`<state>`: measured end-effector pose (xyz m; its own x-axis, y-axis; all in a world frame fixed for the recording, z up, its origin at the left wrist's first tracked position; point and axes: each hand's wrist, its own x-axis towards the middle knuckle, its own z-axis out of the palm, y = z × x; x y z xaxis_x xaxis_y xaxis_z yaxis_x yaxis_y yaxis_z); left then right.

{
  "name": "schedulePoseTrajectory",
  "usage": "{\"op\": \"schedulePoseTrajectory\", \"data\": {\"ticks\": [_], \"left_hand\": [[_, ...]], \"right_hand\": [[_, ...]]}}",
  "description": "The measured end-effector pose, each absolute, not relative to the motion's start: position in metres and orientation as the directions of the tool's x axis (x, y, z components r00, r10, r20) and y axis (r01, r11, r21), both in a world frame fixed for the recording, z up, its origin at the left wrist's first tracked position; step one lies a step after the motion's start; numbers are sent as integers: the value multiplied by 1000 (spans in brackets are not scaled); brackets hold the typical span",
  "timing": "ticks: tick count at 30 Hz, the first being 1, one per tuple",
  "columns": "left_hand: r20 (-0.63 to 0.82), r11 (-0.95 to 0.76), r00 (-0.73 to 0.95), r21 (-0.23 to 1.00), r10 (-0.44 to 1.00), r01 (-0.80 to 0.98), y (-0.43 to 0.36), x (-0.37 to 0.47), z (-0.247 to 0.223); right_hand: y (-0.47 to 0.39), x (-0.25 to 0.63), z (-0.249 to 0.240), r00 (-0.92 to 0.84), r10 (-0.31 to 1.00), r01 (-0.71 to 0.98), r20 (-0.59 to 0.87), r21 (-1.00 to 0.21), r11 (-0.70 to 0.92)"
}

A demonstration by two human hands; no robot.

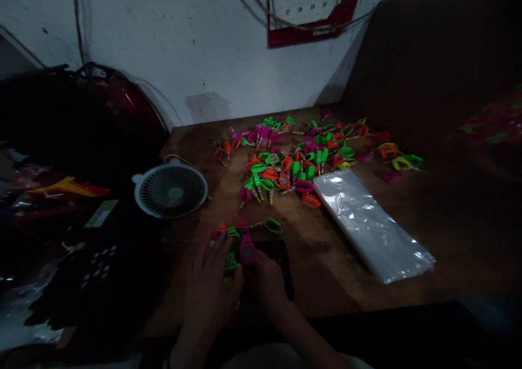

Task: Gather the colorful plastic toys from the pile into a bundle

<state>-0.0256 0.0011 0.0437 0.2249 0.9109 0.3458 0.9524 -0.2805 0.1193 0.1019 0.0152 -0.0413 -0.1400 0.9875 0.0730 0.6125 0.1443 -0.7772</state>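
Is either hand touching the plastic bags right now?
No: the left hand and right hand are at the toy watches, while the plastic bags lie apart to the right.

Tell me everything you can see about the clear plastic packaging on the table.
The clear plastic packaging looks like a stack of thin, glossy bags: a long, pale rectangle, with wrinkles and bright glints. It lies flat on the wooden table, slanting from the pile of bright toy watches at its far end toward the near right, where its end looks crinkled. Neither hand touches it. Whether anything is inside is too dim to tell.
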Motion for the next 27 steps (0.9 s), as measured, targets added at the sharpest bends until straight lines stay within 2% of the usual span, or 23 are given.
{"op": "schedulePoseTrajectory", "data": {"ticks": [2, 5, 8, 12, 18, 22, 27], "left_hand": [[279, -331, 288, 119, 916, 936, 9, -26, 54], [200, -395, 364, 143, 910, 907, 24, -24, 61], [191, -385, 347, 228, 918, 894, 33, -21, 55], [250, -326, 260, 274, 933, 905, 30, -19, 42], [347, -327, 242, 213, 906, 921, 23, -22, 46], [357, -340, 249, 220, 900, 914, 22, -24, 49], [331, -352, 281, 178, 901, 919, 22, -21, 53]], "right_hand": [[13, 104, -44, -117, 989, 609, 95, -780, 147], [12, 106, -46, -106, 980, 511, 168, -836, 198], [14, 105, -45, -118, 978, 494, 171, -844, 207], [14, 101, -47, -142, 985, 616, 100, -770, 167], [12, 98, -47, -183, 980, 705, 82, -684, 189], [16, 89, -40, -218, 975, 804, -52, -575, 149], [20, 88, -33, -313, 939, 841, -141, -501, 205]]}}
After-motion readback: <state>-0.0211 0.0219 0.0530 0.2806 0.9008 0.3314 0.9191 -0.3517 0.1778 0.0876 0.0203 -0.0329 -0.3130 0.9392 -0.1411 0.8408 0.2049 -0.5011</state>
